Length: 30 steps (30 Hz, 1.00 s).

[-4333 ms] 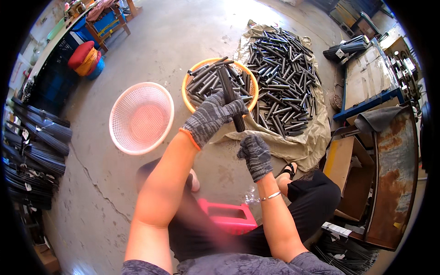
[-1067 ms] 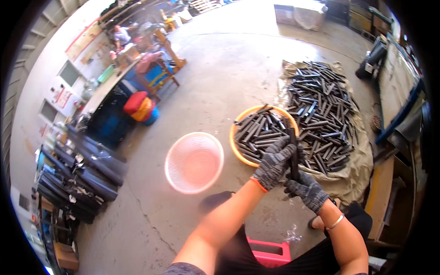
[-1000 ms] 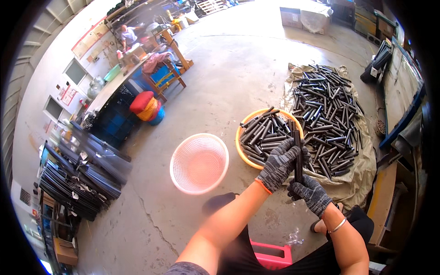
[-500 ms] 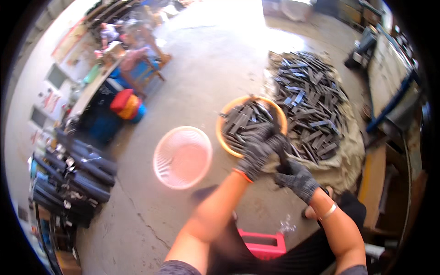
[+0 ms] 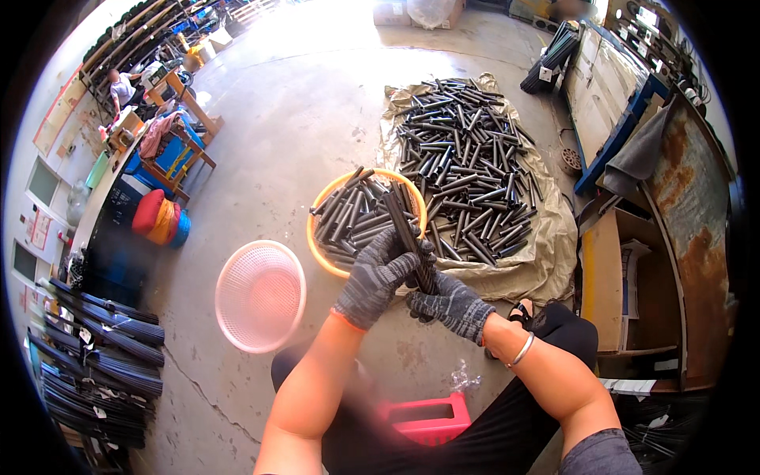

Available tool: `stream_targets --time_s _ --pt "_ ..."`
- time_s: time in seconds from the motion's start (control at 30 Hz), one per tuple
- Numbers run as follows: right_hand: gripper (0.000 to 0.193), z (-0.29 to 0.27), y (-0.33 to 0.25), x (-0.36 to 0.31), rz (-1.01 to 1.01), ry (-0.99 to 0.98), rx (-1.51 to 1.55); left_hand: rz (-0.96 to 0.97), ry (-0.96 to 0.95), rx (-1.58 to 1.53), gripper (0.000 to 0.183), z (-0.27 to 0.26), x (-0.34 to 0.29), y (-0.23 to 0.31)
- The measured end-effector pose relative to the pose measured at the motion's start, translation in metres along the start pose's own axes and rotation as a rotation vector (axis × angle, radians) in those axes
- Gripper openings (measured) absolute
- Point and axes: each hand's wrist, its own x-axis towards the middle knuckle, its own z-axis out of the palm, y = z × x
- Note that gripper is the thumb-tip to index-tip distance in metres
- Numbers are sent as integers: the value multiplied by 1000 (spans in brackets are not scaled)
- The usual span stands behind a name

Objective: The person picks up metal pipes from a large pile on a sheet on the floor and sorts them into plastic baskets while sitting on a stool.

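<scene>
Both my hands wear dark grey knitted gloves and are closed around a small bunch of short black tubes (image 5: 402, 226), held steeply tilted in front of me. My left hand (image 5: 370, 277) wraps the middle of the bunch, thumb across it. Lower down, my right hand (image 5: 453, 305) grips near the bottom end. Just beyond my hands stands an orange basket (image 5: 322, 260) heaped with similar tubes. A large pile of loose black tubes (image 5: 467, 174) lies behind it to the right, on a beige cloth (image 5: 550, 257). The exact number of tubes in my hands is hard to make out.
To the left stands a pink perforated basket (image 5: 261, 297). A red plastic stool (image 5: 431, 423) is between my legs. Long black tube bundles (image 5: 103, 364) are stacked at left; a cardboard box (image 5: 603, 281) stands at right. Another person (image 5: 123, 89) sits far left.
The view has swung right, so the baskets and pile sit further left in the picture. My hands still hold the tubes, now more upright, and the picture is sharper.
</scene>
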Motion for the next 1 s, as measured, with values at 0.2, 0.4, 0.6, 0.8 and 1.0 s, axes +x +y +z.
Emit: stream_targets --time_s 0.2,0.4,0.6,0.8,1.0 --pt "36 1 4 -1 1 -18 92 -8 1 13 37 1 -1 3" --pt "30 -1 12 6 25 -22 109 20 -12 65 38 -1 0 1" --pt "28 0 12 4 19 -38 64 39 2 -113 35 2 0 5" --pt "32 4 13 2 52 -116 -16 86 72 -205 35 5 -1 10" --pt "29 6 7 0 35 -105 182 79 31 -293 41 1 -2 4"
